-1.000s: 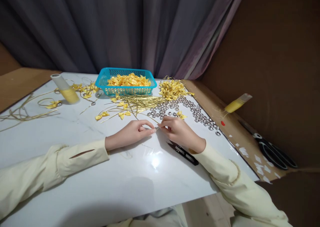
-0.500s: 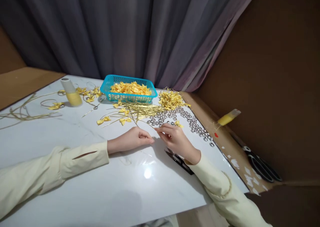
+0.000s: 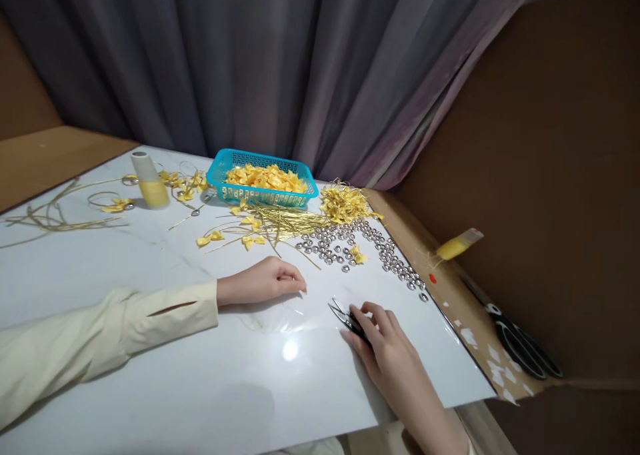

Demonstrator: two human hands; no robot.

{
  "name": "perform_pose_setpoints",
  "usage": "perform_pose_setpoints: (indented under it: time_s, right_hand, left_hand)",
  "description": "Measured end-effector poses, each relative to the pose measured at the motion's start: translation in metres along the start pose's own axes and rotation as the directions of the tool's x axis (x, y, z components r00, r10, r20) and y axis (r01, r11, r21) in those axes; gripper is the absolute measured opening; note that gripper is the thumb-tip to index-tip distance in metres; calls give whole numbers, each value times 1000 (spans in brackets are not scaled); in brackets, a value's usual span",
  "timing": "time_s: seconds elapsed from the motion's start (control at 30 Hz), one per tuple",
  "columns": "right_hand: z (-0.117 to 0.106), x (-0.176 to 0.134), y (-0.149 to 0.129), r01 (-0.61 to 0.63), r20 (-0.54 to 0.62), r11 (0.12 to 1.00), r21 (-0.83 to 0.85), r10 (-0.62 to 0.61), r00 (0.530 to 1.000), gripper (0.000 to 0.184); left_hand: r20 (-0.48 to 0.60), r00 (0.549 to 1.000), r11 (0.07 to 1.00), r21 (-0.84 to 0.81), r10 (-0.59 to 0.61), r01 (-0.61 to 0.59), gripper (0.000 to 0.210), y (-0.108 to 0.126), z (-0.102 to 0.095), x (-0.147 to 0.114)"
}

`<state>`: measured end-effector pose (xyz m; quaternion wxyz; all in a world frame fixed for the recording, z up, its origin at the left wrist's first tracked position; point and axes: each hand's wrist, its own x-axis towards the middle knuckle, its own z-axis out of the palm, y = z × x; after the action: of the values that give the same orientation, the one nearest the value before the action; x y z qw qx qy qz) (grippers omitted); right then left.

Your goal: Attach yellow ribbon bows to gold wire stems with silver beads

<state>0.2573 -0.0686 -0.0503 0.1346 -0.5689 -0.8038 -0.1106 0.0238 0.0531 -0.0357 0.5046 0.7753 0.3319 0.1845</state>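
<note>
Grasping black snips point(image 3: 353, 323) in a loosely curled right hand point(image 3: 391, 349), left hand point(image 3: 267, 282) pinched closed, any contents unclear.

The smooth counter point(image 3: 175, 375) shines glossily beneath metal-bladed thread snips point(image 3: 350, 322), lustrous beads point(image 3: 400, 263) (metallic, by their look), a plastic basket point(image 3: 270, 197) and satiny bows point(image 3: 267, 177), while the curtain point(image 3: 240, 61) is matt cloth.
</note>
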Motion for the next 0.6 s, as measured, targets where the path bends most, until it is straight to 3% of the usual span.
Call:
perform_pose_setpoints:
  time_s: [0.1,0.2,0.4,0.6]
  right_hand:
    - [11,-2,-4,-34,-110,999,-34,30,993,25]
    - [13,2,-3,-116,-136,993,-15,113,984,23]
    - [7,7,-10,-329,-114,878,348,388,915,23]
    - [5,5,-23,-330,24,908,257,335,942,26]
  left_hand:
    - [94,992,996,7,84,-85,25,0,-2,-3]
    - [158,973,985,18,166,-171,23,-1,-3,-5]
    - [189,959,974,43,210,-222,23,-1,-3,-6]
    - [162,969,976,77,187,-202,23,-3,-2,-4]
